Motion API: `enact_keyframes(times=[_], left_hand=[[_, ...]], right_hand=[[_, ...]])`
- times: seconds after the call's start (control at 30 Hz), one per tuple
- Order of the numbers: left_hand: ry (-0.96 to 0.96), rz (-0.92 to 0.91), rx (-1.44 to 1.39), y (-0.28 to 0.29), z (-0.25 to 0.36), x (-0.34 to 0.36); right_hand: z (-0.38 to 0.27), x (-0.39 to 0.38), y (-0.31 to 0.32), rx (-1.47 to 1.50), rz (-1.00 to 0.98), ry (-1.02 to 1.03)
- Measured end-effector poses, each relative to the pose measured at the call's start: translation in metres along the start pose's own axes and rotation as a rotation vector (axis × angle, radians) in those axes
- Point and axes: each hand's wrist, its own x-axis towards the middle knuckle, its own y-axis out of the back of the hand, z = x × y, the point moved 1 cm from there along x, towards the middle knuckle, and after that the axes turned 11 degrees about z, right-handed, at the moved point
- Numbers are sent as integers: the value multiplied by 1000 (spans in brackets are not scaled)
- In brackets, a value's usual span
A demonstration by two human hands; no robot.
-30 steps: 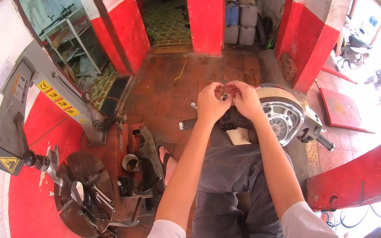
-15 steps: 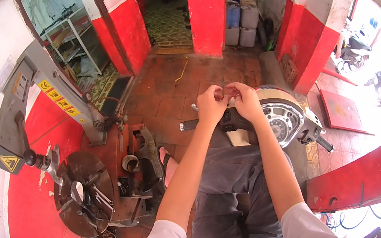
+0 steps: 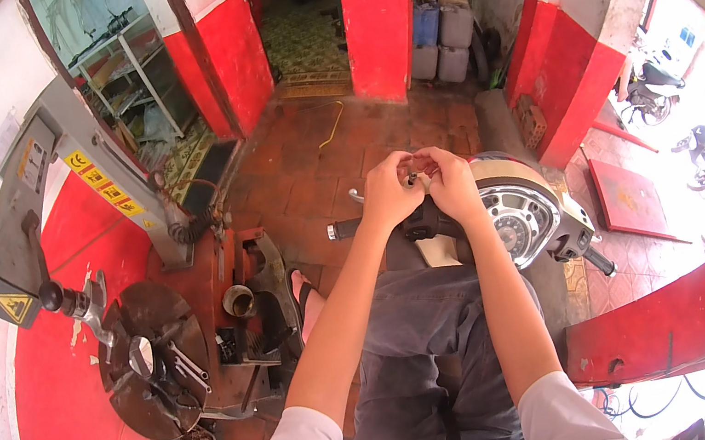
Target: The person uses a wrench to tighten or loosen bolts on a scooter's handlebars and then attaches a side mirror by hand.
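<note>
My left hand and my right hand meet in front of me with fingertips pinched close together. Between them shows a small part with a dark end, too small to name; the curled fingers cover most of it. Both hands hover over the handlebar of a scooter, whose round silver-rimmed instrument housing lies just right of my right wrist. Its left grip sticks out beyond my left forearm, and its right grip points toward the lower right.
On the left stands a tyre changer with a round turntable, carrying spanners and a mirror. A metal cup sits beside it. Plastic jugs are stacked at the back, and a red panel lies at right.
My fingers have shifted slightly, and the small part's dark end now shows between them. The view has moved a little; the scooter and tools stay in place.
</note>
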Motion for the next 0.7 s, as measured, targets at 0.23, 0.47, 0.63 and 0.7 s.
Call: enact_keyframes(times=[0.23, 0.47, 0.63, 0.7], left_hand=[[178, 7, 82, 2, 5, -1], [261, -1, 122, 0, 12, -4], [9, 65, 130, -3, 6, -4], [-65, 100, 202, -4, 7, -5]], right_hand=[[-2, 0, 1, 19, -1, -1], [0, -2, 5, -8, 3, 5], [-1, -1, 1, -4, 8, 12], [1, -1, 2, -3, 11, 15]])
